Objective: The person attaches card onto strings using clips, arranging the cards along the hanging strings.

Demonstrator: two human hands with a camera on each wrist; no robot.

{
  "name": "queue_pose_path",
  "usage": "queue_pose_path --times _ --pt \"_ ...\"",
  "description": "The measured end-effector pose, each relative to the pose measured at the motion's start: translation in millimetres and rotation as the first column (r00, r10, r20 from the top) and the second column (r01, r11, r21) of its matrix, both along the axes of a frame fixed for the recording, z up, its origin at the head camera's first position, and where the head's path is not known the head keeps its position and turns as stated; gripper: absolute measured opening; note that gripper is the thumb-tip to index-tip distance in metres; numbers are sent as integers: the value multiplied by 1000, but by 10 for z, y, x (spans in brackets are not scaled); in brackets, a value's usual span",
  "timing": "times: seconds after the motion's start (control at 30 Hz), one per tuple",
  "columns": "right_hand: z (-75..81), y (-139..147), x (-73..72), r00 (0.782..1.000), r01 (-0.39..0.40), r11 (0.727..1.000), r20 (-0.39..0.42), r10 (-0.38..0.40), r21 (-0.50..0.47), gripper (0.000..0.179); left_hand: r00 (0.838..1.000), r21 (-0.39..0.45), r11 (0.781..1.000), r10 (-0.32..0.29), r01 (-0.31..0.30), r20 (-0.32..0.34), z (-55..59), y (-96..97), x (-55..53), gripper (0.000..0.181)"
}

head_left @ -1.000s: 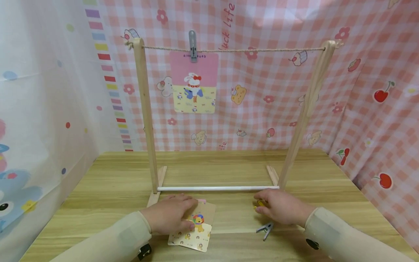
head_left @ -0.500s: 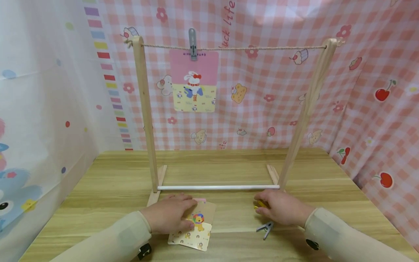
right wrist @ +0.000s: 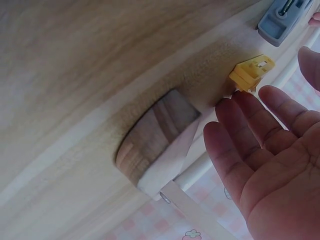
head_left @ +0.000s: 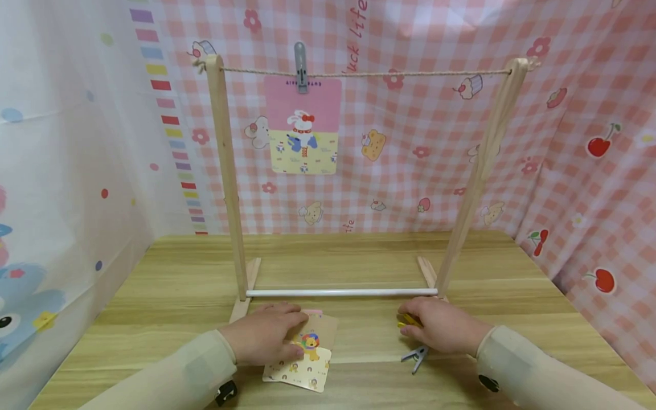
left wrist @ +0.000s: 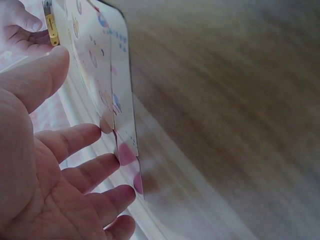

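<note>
My left hand rests with loose fingers on a small stack of printed cards, the top one showing a lion. In the left wrist view its fingertips sit along the edge of the cards, with the thumb apart. My right hand lies by a yellow clip, partly covered by the hand in the head view. The right wrist view shows its fingers loosely extended, tips close beside that clip and not wrapped round it. Just nearer to me lies a grey clip on the table.
Behind the hands stands a wooden frame with a white bottom rod and a string across its top. A grey clip fastens a pink and yellow rabbit card to the string. Patterned curtains surround the wooden table.
</note>
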State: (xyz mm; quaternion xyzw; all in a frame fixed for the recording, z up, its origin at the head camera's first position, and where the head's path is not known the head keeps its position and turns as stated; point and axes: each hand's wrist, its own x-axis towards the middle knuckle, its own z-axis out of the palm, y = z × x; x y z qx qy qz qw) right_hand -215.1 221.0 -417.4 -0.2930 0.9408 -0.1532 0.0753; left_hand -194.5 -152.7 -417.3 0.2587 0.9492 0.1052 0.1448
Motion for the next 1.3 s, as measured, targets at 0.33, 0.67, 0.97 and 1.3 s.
queue_pose_path --times 0.33,0.67,0.97,1.3 --pt "-4 -6 9 1000 6 1000 -6 -6 -3 31 1000 -2 1000 11 -11 1 -14 4 -11 75" --pt "-17 -10 23 1000 10 1000 -13 -10 2 28 1000 12 1000 4 -4 6 -12 -13 -9 74" --pt "-22 -4 12 1000 15 1000 7 -15 0 31 1000 -5 1000 -15 15 -9 -9 -19 -14 72" --pt "-15 -22 18 1000 9 1000 -5 -9 11 36 1000 7 1000 -22 22 -17 -5 -27 -21 72"
